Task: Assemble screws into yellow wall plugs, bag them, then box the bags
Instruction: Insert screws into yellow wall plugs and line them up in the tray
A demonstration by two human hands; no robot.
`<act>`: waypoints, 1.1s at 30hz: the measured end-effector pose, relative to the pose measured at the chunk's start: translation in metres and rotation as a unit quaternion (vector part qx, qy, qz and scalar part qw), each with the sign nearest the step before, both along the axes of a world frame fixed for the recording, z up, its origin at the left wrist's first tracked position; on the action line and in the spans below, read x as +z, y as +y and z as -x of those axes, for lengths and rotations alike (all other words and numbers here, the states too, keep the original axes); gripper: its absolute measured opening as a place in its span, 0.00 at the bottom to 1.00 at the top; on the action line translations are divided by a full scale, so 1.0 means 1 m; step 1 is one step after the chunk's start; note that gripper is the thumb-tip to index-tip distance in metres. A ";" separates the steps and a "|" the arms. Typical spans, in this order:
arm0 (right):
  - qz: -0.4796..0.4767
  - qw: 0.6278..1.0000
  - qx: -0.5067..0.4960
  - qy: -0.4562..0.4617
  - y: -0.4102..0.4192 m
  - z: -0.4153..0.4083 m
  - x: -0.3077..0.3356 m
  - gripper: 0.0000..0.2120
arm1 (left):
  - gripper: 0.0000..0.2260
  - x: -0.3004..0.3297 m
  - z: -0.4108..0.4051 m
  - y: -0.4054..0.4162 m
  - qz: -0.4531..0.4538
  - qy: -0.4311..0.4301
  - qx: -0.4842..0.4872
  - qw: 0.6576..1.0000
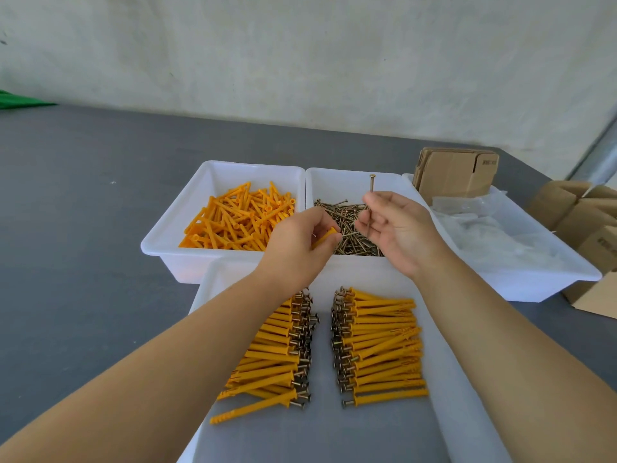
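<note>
My left hand pinches a yellow wall plug over the near edge of the screw tub. My right hand holds a bronze screw upright between thumb and fingers, head up, a little right of the plug. A white tub at left is full of loose yellow plugs. The middle tub holds loose screws. The near tray carries two piles of assembled plugs, a left pile and a right pile.
A white tub at right holds clear plastic bags and flat cardboard blanks. Folded cardboard boxes stand at the far right on the grey table. A pale wall runs behind.
</note>
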State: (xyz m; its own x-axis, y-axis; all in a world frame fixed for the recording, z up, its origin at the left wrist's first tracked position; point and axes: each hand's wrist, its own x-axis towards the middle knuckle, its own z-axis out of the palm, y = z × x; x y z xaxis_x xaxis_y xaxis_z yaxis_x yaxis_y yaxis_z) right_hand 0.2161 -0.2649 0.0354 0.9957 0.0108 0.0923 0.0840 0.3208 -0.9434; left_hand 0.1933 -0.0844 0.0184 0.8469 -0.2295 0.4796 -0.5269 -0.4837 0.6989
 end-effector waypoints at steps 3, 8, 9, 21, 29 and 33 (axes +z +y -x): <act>0.003 1.000 0.025 -0.003 0.002 0.001 0.003 0.08 | 0.03 -0.003 0.001 -0.004 0.008 0.022 -0.002 1.000; 0.067 0.996 0.057 -0.016 0.004 0.004 0.002 0.11 | 0.03 -0.005 -0.002 -0.003 0.073 0.082 -0.017 0.994; 0.087 0.994 0.065 -0.020 0.005 0.005 0.001 0.11 | 0.03 -0.005 -0.002 -0.003 0.080 0.085 -0.021 0.993; 0.217 0.976 0.029 -0.013 0.007 0.007 0.001 0.14 | 0.08 -0.001 0.001 -0.003 0.094 0.039 -0.056 0.993; 0.164 0.985 -0.054 0.014 0.002 0.000 -0.003 0.16 | 0.04 0.003 0.007 -0.004 0.141 0.087 -0.120 0.979; 0.130 0.981 -0.136 0.035 -0.011 -0.006 -0.007 0.14 | 0.05 0.002 0.009 -0.006 0.069 0.089 -0.149 0.982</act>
State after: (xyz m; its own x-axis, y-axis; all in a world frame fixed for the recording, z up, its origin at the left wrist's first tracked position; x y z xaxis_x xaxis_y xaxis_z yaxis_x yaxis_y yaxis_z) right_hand 0.2219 -0.2757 0.0285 0.9687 -0.2424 0.0531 0.0653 0.0430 -0.9969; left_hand 0.1839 -0.0902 0.0201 0.8252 -0.4232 0.3740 -0.4945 -0.2214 0.8405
